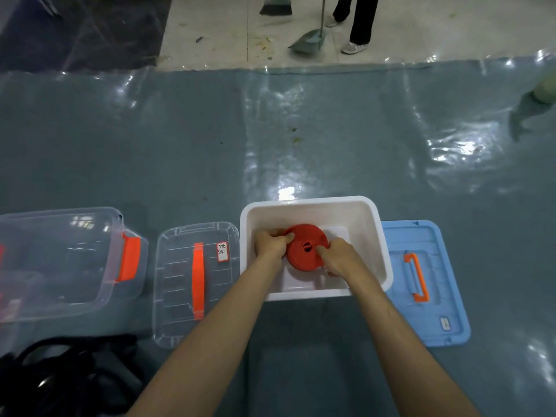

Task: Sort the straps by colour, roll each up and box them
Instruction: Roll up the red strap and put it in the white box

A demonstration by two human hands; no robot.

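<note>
A rolled red strap lies flat inside the white box in front of me. My left hand grips the roll's left edge, fingers curled over its rim. On the roll's right side my right hand holds it, thumb pressed near the centre hole. A heap of black straps lies loose at the lower left on the floor covering.
A clear box with orange latches stands at the left, its clear lid beside it. A blue lid with an orange handle lies right of the white box. Far off, a person sweeps with a broom and dustpan.
</note>
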